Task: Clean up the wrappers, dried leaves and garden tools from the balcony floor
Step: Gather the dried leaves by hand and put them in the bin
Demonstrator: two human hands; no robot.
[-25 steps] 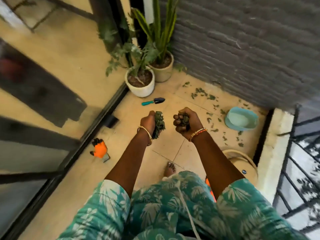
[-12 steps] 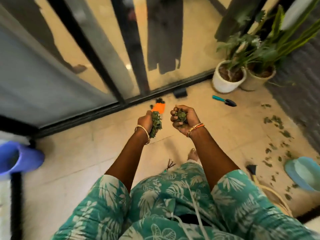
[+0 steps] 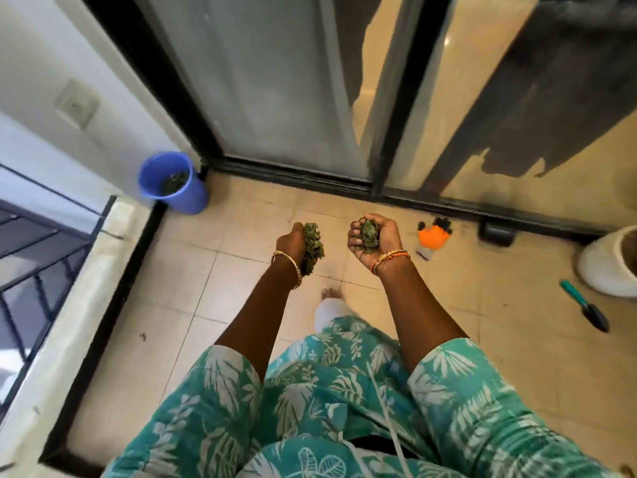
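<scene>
We've turned from the plants toward the blue bucket [image 3: 172, 182], left hand [image 3: 293, 243] and right hand [image 3: 374, 236] each clenching dried leaves [image 3: 368, 232] not yet dumped; orange glove [image 3: 433, 236] and trowel [image 3: 584, 305] lie well right of it.

My left hand [image 3: 289, 243] grips a bunch of dried leaves [image 3: 313, 246], and my right hand [image 3: 375, 239], palm up, holds a second clump of leaves [image 3: 368, 232] in its curled fingers. Both are raised over the tiled floor [image 3: 241, 263] in front of the sliding glass door [image 3: 275, 81]. A blue bucket [image 3: 172, 182] stands in the corner to my left with dark bits inside. To my right an orange glove [image 3: 433, 234] lies near the door track. Further right, a teal-handled trowel [image 3: 584, 305] lies just beside a white pot [image 3: 608, 267].
</scene>
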